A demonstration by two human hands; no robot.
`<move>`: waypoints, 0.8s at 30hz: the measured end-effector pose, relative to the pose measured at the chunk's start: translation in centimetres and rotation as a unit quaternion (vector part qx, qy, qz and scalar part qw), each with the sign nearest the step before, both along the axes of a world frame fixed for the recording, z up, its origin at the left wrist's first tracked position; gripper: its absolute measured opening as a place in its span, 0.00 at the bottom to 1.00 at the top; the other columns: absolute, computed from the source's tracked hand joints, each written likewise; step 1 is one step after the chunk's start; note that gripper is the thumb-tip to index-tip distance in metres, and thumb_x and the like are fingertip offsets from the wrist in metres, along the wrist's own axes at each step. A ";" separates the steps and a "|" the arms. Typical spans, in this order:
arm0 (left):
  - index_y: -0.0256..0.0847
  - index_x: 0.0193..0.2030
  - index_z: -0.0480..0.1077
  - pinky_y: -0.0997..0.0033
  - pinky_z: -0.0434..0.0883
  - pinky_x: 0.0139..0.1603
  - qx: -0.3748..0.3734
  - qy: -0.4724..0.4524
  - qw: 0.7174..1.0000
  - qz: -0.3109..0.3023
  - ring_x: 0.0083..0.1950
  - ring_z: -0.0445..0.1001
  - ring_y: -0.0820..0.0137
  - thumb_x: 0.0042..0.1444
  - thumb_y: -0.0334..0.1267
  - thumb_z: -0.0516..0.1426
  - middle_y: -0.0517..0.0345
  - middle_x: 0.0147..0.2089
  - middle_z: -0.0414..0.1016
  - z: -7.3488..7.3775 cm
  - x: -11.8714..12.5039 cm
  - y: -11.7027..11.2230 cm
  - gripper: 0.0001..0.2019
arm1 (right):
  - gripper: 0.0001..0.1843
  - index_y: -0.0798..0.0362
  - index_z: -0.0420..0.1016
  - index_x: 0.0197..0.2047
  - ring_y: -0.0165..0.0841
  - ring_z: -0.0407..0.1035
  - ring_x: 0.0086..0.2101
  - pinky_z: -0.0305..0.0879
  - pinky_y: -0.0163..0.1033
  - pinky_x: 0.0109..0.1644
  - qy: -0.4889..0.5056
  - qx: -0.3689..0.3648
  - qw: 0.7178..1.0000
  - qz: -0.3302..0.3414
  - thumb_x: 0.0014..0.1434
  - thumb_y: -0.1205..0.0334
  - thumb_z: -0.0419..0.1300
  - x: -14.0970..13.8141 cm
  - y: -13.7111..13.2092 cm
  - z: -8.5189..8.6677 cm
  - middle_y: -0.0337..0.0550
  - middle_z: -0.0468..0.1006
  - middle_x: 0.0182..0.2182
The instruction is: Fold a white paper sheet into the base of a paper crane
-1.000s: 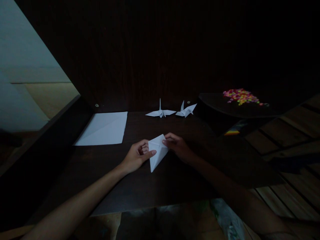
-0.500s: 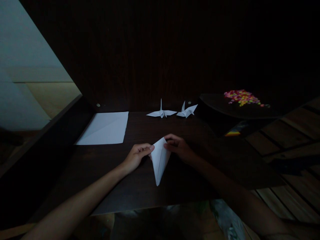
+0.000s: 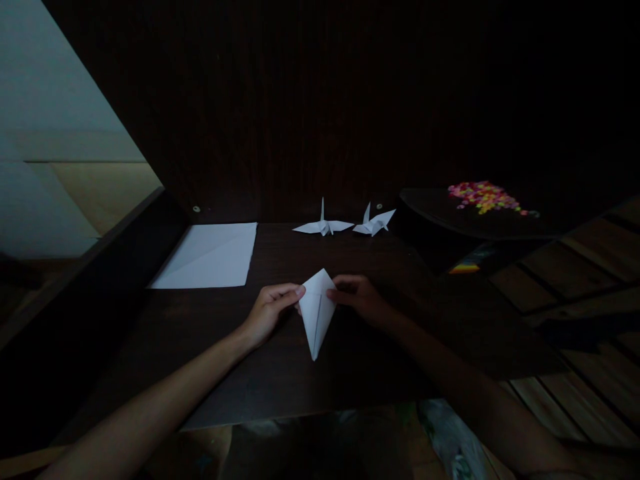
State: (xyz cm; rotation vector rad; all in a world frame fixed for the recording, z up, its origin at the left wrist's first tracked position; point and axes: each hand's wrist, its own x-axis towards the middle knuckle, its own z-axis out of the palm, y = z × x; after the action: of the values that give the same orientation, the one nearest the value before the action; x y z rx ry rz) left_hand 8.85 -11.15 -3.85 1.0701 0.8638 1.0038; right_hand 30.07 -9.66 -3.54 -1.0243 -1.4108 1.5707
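Observation:
A white folded paper (image 3: 315,320), shaped like a kite with its long point towards me, is held up over the dark table. My left hand (image 3: 270,310) pinches its left corner, thumb on the front face. At the opposite corner my right hand (image 3: 357,298) grips it, the thumb on the front and the other fingers mostly hidden or in shadow. Creases and a centre slit run down to the lower point. Behind it, two white paper cranes (image 3: 323,227) (image 3: 374,222) stand near the back panel.
White paper sheets (image 3: 213,257) lie at the back left of the table (image 3: 210,360), beside a raised dark side board (image 3: 90,287). A dark shelf (image 3: 430,207) on the right bears a heap of small colourful pieces (image 3: 485,196). Slatted wood (image 3: 575,273) shows at far right.
The folded paper has turned slightly and shifted a little up and left, now facing me more squarely. Both hands keep hold of its side corners.

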 end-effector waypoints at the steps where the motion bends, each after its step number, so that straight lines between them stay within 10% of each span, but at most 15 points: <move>1: 0.34 0.27 0.76 0.70 0.65 0.38 0.000 -0.007 1.000 -0.005 0.30 0.70 0.70 0.50 0.46 0.65 0.57 0.25 0.73 0.0 0.0 -0.1 0.14 | 0.15 0.54 0.77 0.32 0.29 0.68 0.27 0.62 0.34 0.32 0.010 -0.007 1.000 -0.003 0.46 0.53 0.71 0.0 0.0 0.0 0.38 0.77 0.27; 24: 0.35 0.28 0.75 0.77 0.64 0.27 0.079 0.105 0.991 -0.025 0.24 0.68 0.75 0.47 0.45 0.67 0.60 0.23 0.73 0.6 -0.2 -0.3 0.13 | 0.15 0.54 0.76 0.33 0.29 0.69 0.25 0.62 0.33 0.27 -0.058 0.121 0.989 -0.070 0.48 0.52 0.69 -0.4 -1.1 0.4 0.39 0.77 0.26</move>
State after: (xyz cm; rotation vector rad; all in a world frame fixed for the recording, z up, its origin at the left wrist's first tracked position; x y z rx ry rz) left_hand 8.69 -11.46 -3.28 1.3441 0.9338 0.9396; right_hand 29.65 -10.73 -3.12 -1.0553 -1.5304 1.2234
